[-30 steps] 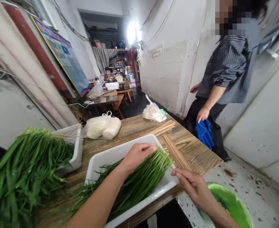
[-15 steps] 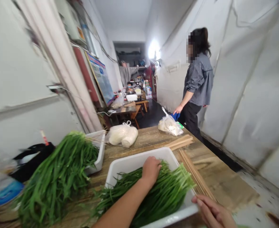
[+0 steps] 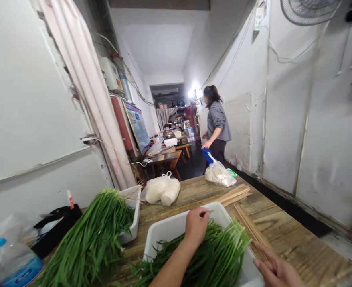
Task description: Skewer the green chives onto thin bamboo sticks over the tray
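Observation:
Garlic chives (image 3: pixel 220 243) lie in a white plastic tray (image 3: pixel 156 231), their pale cut ends toward the right. My left hand (image 3: pixel 196 225) is over the tray with its fingers curled together; what they pinch, if anything, is too small to make out. Beyond the tray's right edge is my right hand (image 3: pixel 279 267), thumb and forefinger apart and nothing visible between them. Close to its fingertips runs a bundle of thin wooden skewers (image 3: pixel 249 223). More skewers (image 3: pixel 234 195) lie across the table behind the tray.
At left, a big heap of chives (image 3: pixel 92 235) overhangs a second white tray (image 3: pixel 135 219). A black container (image 3: pixel 58 229) and a plastic bottle (image 3: pixel 17 263) stand beside it. Two filled plastic bags (image 3: pixel 164 189) (image 3: pixel 219 173) sit at the table's back. A person (image 3: pixel 218 123) is beyond, holding something blue.
My left hand has risen slightly off the chives. My right thumb and forefinger have parted from a pinch. The person has moved farther off along the wall, and the view has tilted up.

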Demonstrator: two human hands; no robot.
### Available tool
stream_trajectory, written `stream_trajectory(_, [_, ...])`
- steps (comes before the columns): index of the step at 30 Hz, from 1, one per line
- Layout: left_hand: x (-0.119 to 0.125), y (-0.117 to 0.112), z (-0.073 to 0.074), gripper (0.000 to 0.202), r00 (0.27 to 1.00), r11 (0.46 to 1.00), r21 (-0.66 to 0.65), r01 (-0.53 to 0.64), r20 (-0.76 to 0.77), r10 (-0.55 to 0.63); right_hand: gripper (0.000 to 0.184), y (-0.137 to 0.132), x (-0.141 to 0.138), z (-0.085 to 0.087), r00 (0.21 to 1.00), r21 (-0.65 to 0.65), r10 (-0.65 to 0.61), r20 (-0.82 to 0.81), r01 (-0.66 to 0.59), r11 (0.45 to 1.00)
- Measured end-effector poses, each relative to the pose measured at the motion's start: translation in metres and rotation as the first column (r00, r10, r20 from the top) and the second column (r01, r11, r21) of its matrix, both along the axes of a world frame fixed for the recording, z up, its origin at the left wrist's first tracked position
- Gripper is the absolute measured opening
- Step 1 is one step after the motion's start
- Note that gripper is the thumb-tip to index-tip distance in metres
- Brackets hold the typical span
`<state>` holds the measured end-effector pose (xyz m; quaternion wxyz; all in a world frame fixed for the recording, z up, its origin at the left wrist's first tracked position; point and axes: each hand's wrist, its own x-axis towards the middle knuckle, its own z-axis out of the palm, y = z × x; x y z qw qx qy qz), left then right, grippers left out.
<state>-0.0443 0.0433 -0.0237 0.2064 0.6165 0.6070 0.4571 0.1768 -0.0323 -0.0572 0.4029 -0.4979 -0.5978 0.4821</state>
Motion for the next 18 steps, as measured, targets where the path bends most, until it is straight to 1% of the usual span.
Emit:
stream_trajectory(2, [0.000,-0.001,0.005,0.015,0.975,0.999,-0.043,0.014,0.220,-0.004,0.069,-0.006,-0.004,0.007,0.998,-0.019,0.035,-0.043,-0.036,0.999])
stream_trajectory(3, [0.000,-0.002,0.007,0.014,0.937,0.995,-0.086,0.042,0.349,-0.010,0.069,-0.009,-0.006,0.010,0.997,-0.032,0.050,-0.065,-0.052,0.998])
stream_trajectory(5, [0.001,-0.005,0.011,0.014,0.811,0.978,-0.166,0.126,0.585,-0.005,0.066,-0.015,-0.011,0.012,0.993,-0.039,0.055,-0.105,-0.059,0.998])
stream_trajectory(7, [0.002,-0.008,0.015,0.017,0.684,0.958,-0.203,0.205,0.730,0.009,0.062,-0.020,-0.015,0.014,0.992,-0.003,0.038,-0.118,-0.039,0.999])
stream_trajectory(8, [0.002,-0.009,0.017,0.020,0.642,0.950,-0.205,0.234,0.767,0.008,0.058,-0.022,-0.017,0.015,0.994,0.034,0.028,-0.106,-0.024,0.999])
stream_trajectory(9, [0.002,-0.010,0.019,0.025,0.616,0.947,-0.197,0.255,0.788,-0.002,0.054,-0.023,-0.018,0.017,0.996,0.078,0.014,-0.084,-0.008,0.997])
stream_trajectory(11, [0.001,-0.011,0.022,0.037,0.602,0.948,-0.159,0.277,0.797,-0.042,0.046,-0.022,-0.020,0.021,1.000,0.171,-0.009,-0.029,0.013,0.985])
stream_trajectory(13, [0.001,-0.012,0.023,0.045,0.625,0.957,-0.120,0.265,0.777,-0.076,0.040,-0.017,-0.022,0.026,1.000,0.225,-0.006,0.000,0.006,0.974])
stream_trajectory(15, [0.001,-0.013,0.024,0.047,0.674,0.962,-0.114,0.248,0.734,-0.086,0.038,-0.010,-0.027,0.029,1.000,0.202,0.021,-0.010,-0.018,0.979])
stream_trajectory(18, [0.004,-0.015,0.024,0.040,0.752,0.962,-0.152,0.228,0.655,-0.075,0.040,0.002,-0.035,0.032,0.996,0.116,0.034,-0.077,-0.025,0.993])
